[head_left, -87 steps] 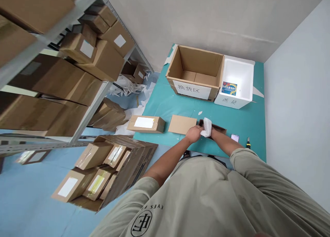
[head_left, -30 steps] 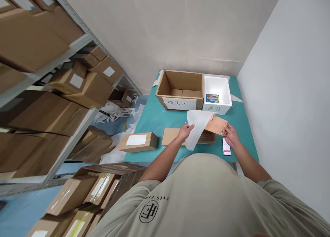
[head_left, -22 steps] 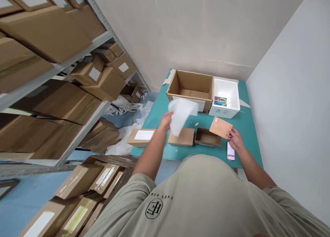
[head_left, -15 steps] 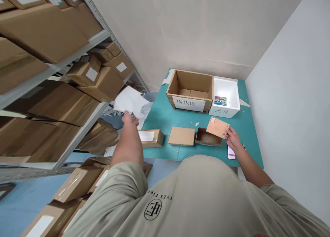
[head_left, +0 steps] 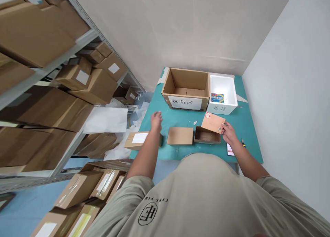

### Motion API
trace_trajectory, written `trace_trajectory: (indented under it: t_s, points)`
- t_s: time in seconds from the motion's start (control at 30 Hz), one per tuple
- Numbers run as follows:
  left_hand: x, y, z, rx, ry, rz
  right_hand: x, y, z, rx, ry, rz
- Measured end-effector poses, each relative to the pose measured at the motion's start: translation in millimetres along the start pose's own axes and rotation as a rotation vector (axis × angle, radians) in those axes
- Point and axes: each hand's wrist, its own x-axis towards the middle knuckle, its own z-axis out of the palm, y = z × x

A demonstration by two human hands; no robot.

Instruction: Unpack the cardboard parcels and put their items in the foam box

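My right hand (head_left: 229, 133) grips the right edge of a flat orange booklet (head_left: 213, 122), which has a red-rimmed mark and a small square code. The booklet is tilted above a small open cardboard box (head_left: 207, 136), hiding part of its inside. My left hand (head_left: 156, 122) hovers over the green table with nothing seen in it, its fingers loosely apart. Below it, a long carton (head_left: 130, 142) with a white label lies partly behind my forearm. Left of the table, a white sheet of paper (head_left: 107, 120) is in the air, away from my hand.
A closed flat carton (head_left: 179, 136) lies between the long carton and the open box. Farther back stand a large open cardboard box (head_left: 189, 104) and a white foam box (head_left: 223, 109) holding a blue book (head_left: 217, 98). A phone (head_left: 230, 150) lies by my right wrist. Loaded shelves (head_left: 90, 37) rise at left.
My left hand has moved right, from beside the white paper to over the table. The paper has shifted left and spread flat. My right hand still holds the booklet.
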Motion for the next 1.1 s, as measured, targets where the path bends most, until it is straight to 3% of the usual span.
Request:
trace_trajectory:
  t_s: [0.07,0.17,0.23,0.3,0.4,0.53,0.7,0.87,0.97,1.1]
  points:
    - [-29.2,-15.7,35.7,-0.018,-0.176,-0.062,4.7,-0.6,1.3,-0.008,-0.008,-0.011]
    - [-79.7,-40.3,80.0,-0.003,-0.583,-0.144,10.0,-1.3,3.8,-0.032,-0.018,-0.029]
    - [-109.5,-53.7,100.0,0.021,-0.789,-0.182,12.0,-2.0,5.8,-0.059,-0.034,-0.037]
    - [-130.6,-62.1,112.9,0.034,-0.901,-0.156,12.8,-3.3,7.9,-0.087,-0.054,-0.048]
    - [-143.0,-64.4,122.8,0.042,-0.927,-0.097,12.1,-6.6,10.6,-0.109,-0.067,-0.081]
    - [-138.7,-55.7,129.0,0.023,-0.896,-0.019,5.2,-15.1,12.2,-0.083,-0.075,-0.134]
    - [-135.9,-39.3,134.9,-0.111,-0.856,0.221,-10.2,-24.6,15.3,0.052,-0.172,-0.156]
    - [-137.4,-21.7,136.5,-0.118,-0.894,0.408,-16.9,-26.6,20.3,0.072,-0.111,-0.097]
    - [-138.1,-16.5,140.1,-0.123,-0.917,0.398,-18.0,-26.5,20.4,0.049,-0.159,-0.014]
    - [-148.1,-24.5,149.1,-0.218,-0.795,0.210,-22.2,-21.7,24.9,0.072,-0.161,-0.001]
